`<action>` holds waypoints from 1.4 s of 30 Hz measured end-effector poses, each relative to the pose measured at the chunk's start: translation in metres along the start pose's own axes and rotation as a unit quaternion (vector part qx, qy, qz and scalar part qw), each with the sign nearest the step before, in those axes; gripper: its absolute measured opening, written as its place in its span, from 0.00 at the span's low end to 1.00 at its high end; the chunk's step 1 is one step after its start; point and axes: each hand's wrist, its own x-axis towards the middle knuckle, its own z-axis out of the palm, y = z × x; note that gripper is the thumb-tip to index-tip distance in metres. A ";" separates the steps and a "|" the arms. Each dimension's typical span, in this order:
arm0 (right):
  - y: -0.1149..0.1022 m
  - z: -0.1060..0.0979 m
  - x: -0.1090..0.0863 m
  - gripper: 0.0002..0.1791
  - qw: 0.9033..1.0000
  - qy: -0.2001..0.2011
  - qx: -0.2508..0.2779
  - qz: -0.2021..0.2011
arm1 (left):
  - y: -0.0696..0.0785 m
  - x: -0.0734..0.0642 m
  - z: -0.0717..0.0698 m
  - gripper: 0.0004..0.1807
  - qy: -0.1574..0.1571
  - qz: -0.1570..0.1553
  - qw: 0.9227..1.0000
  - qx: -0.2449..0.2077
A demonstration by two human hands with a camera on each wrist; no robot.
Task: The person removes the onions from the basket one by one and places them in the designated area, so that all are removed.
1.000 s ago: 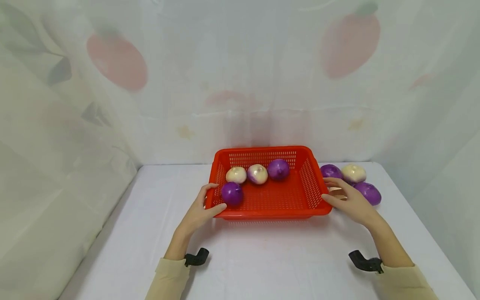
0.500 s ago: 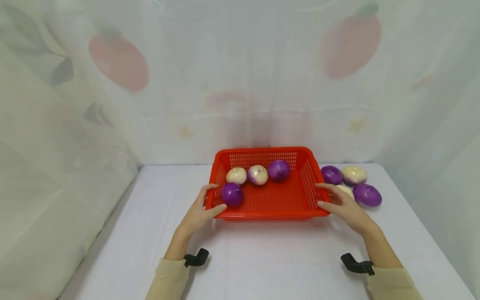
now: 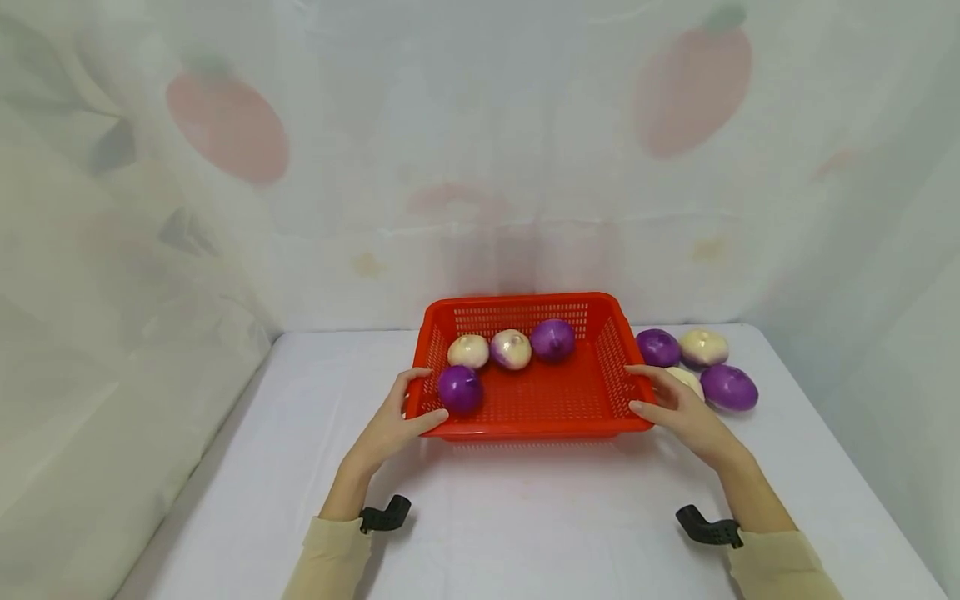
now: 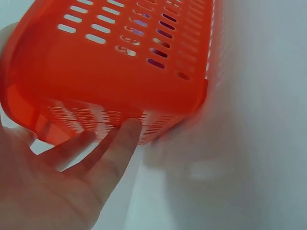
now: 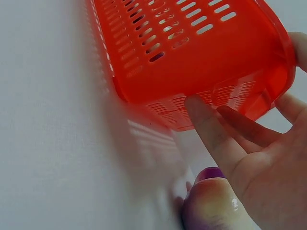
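The red basket (image 3: 555, 396) sits in the middle of the frame, a hand at each short end. The left hand (image 3: 392, 427) holds the left end, thumb over the rim near the lower left corner and fingers curled round the outside wall. The right hand (image 3: 695, 423) mirrors it at the right end; in its wrist view the fingers lie spread against the wall. The grip looks even. Whether the basket rests on the table (image 3: 525, 525) or hangs just above it, the pictures do not settle.

Inside, a white onion (image 3: 468, 352), a mixed onion (image 3: 512, 349) and a purple onion (image 3: 552, 340) line up along the back, and a dark onion (image 3: 460, 389) sits near the lower left corner. With the load gathered mostly to the left, the left hand probably bears more, so both ends should move together and stay level; a tilt could set the round onions rolling across the bare floor at right.

Four more onions (image 3: 729, 387) lie on the table right of the basket, one partly hidden by the right hand. The knuckles there have little room, so any sideways shift on that side deserves care.
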 end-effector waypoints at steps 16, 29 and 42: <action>-0.001 0.005 0.005 0.32 1.000 -0.001 0.004 0.008 | 0.049 -0.019 -0.013 0.47 0.032 0.050 0.946 0.318; -0.003 0.002 0.005 0.31 1.000 -0.001 -0.003 0.005 | 0.088 0.009 -0.009 0.35 -0.001 0.145 0.879 0.454; -0.003 0.002 0.001 0.32 1.000 0.003 -0.003 0.013 | 0.104 0.039 0.013 0.34 -0.117 0.171 0.795 0.570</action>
